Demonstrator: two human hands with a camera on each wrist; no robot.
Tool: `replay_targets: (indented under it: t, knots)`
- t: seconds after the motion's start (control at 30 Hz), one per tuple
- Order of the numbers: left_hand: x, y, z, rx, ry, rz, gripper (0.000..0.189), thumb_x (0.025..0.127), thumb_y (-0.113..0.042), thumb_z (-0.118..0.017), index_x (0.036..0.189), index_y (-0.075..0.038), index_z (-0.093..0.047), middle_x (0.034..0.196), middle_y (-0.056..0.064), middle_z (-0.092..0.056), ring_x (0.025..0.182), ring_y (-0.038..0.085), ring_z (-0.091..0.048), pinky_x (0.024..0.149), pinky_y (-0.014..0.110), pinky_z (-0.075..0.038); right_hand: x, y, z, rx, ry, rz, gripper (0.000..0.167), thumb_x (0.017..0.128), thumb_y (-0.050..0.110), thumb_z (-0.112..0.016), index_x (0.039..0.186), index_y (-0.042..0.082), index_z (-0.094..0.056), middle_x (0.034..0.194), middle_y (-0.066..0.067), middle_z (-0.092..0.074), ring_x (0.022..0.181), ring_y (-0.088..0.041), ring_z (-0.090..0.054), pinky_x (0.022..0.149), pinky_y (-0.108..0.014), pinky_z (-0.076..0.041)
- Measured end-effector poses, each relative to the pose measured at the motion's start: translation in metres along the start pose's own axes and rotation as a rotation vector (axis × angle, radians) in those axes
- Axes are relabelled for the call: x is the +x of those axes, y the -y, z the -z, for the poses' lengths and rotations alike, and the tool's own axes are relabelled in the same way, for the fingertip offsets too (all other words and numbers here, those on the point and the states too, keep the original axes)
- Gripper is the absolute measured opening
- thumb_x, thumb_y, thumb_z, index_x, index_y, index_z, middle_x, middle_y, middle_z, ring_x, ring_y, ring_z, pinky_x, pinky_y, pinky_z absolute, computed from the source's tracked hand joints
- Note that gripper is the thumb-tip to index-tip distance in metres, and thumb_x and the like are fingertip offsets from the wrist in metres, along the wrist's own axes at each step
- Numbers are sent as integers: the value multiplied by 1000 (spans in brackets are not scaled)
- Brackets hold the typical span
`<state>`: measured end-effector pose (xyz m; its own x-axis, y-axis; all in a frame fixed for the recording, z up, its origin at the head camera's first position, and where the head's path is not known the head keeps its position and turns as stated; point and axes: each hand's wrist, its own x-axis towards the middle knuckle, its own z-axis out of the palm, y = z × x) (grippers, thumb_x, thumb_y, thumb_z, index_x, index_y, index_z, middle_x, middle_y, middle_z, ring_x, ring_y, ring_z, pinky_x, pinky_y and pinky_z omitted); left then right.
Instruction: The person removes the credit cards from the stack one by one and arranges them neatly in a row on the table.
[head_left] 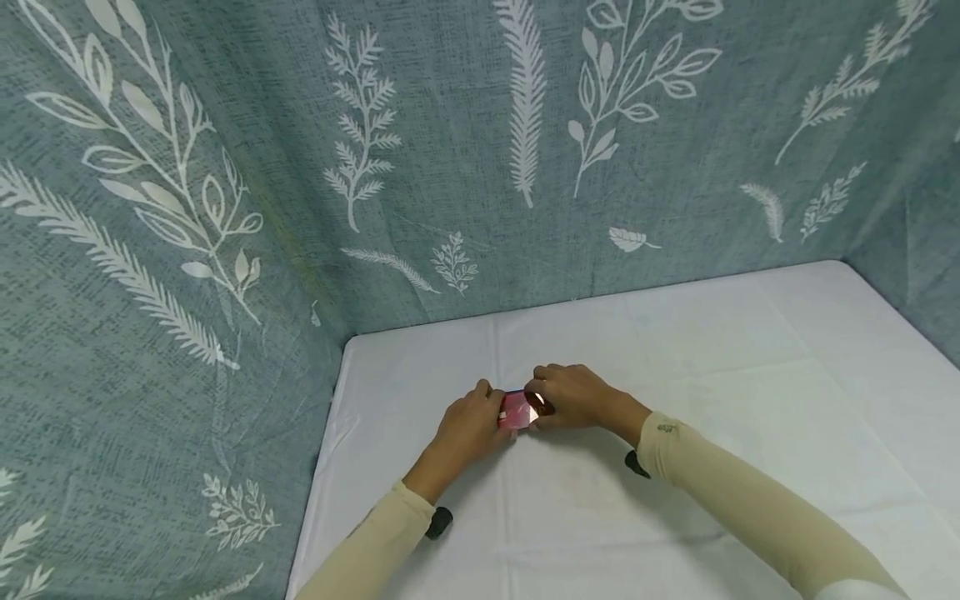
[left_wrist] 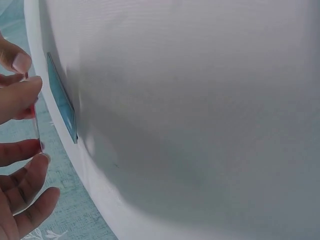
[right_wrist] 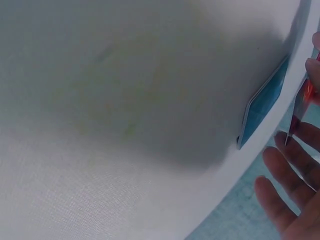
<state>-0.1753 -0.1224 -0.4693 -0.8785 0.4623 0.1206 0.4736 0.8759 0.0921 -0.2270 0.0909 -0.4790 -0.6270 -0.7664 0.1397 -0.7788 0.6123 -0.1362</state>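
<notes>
Over the white table, a thin, shiny pink-red sheet is held between both hands, partly see-through and with a glossy brown patch at its right end. My left hand pinches its left end; in the left wrist view the sheet's edge shows between thumb and fingers. Its right end is gripped by my right hand, and the right wrist view shows the sheet at those fingertips. A flat bluish rectangular slab with a glossy face lies on the table close by, mostly hidden in the head view.
The white cloth-covered table extends to the right and toward the person. A grey-green curtain with white leaf prints hangs behind it and along the left side. Dark wrist cameras sit under the beige sleeves.
</notes>
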Motion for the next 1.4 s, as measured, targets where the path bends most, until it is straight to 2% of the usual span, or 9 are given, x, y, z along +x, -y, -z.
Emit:
replay_targets:
  t: [0.17, 0.47, 0.67, 0.97, 1.1, 1.4]
  knots:
    - [-6, 1, 2, 2, -19, -14, 45, 82, -33, -83, 108, -1, -66, 97, 10, -59, 76, 21, -62, 63, 34, -53, -3, 6, 2, 15, -5, 8, 43, 84, 43, -78, 112, 12, -69, 91, 2, -58, 73, -9, -49, 56, -24, -41]
    - [-17, 1, 7, 8, -6, -27, 46, 81, -39, -83, 107, -5, -67, 98, 7, -60, 75, 16, -60, 61, 29, -49, -7, 12, 1, -8, -16, 35, 43, 82, 44, -79, 112, 16, -68, 91, 4, -57, 73, -7, -49, 54, -21, -40]
    - [-27, -2, 9, 20, 4, -24, 46, 82, -42, -82, 108, -7, -68, 98, 6, -60, 73, 14, -58, 61, 27, -48, -11, 18, 3, 22, 15, 34, 43, 82, 45, -79, 112, 17, -67, 95, 5, -58, 75, -6, -49, 55, -20, -40]
    - [-38, -2, 11, 35, -12, -44, 50, 81, -45, -82, 111, -7, -68, 98, 6, -61, 74, 13, -58, 62, 26, -49, -15, 27, 7, 37, 30, 36, 50, 83, 50, -78, 119, 16, -68, 108, 1, -64, 87, -9, -60, 62, -26, -50]
    - [-44, -1, 11, 23, 2, -36, 52, 81, -45, -82, 113, -7, -68, 100, 6, -62, 75, 12, -59, 63, 25, -50, -19, 31, 6, 36, 29, 40, 54, 82, 53, -78, 121, 16, -68, 113, 0, -66, 94, -11, -63, 66, -28, -53]
    - [-53, -2, 10, 11, 30, -4, 52, 82, -45, -81, 116, -8, -68, 105, 5, -62, 80, 13, -61, 67, 26, -52, -24, 36, 3, 26, 12, 57, 56, 79, 51, -81, 120, 15, -69, 106, 2, -64, 87, -10, -60, 62, -27, -51]
